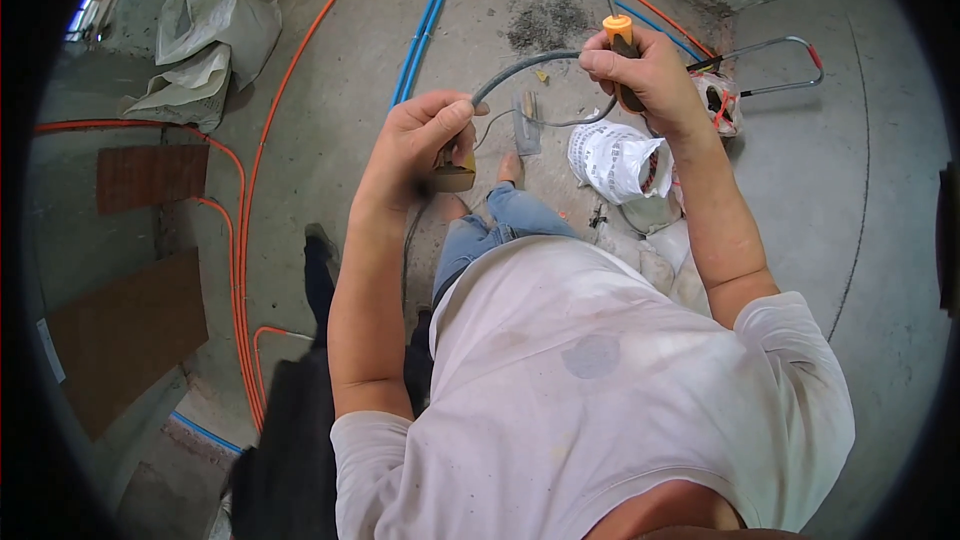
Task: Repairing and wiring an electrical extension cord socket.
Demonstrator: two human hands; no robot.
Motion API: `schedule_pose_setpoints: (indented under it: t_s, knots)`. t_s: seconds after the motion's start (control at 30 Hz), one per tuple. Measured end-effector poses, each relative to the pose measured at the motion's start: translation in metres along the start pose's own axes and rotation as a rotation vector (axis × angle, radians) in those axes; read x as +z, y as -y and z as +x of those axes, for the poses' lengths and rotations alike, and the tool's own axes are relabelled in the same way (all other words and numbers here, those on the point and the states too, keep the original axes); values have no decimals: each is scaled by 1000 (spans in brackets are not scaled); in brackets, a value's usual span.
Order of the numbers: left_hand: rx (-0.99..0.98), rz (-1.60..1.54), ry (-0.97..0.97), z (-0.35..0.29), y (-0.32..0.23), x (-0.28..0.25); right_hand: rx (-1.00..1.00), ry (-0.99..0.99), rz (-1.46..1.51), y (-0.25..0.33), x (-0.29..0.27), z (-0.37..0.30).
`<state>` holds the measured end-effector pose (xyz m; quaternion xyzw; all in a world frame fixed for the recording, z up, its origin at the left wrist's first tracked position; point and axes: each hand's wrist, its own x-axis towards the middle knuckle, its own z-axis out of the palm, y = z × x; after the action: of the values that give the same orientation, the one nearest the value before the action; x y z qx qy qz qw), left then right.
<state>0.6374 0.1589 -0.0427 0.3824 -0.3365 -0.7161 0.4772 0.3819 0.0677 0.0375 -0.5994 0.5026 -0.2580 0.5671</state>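
Observation:
Both my hands are raised in front of me, with a thick dark grey cable point(522, 65) arched between them. My left hand point(425, 130) is closed round one side of this cable. A yellow and dark boxy thing point(453, 178) shows just under its fingers; its kind is unclear. My right hand point(650, 75) is wrapped round a screwdriver point(619, 28) with an orange and black handle, its shaft pointing up and away. The thumb and fingers of that same hand also pinch the cable's other side. Below the arch, a thinner stretch of grey cable point(560, 124) hangs in a loose curve.
A trowel point(527, 130) lies on the concrete floor beyond my feet. Right of it are a white printed bag point(615, 155) and a metal-framed saw point(790, 44). Orange pipes point(243, 270) and blue pipes point(425, 30) cross the floor. A person in dark clothes point(280, 440) is at lower left.

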Motion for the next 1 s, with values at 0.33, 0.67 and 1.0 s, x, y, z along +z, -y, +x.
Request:
schedule_pose_setpoints:
  t_s: [0.33, 0.67, 1.0]
  knots:
    - [-34, 332, 21, -10, -18, -4, -2, 116, 21, 1, -9, 0]
    - [559, 1152, -194, -25, -29, 10, 89, 246, -235, 26, -7, -15]
    - [896, 1209, -678, -27, 1, 5, -38, 248, -339, 26, 26, -28]
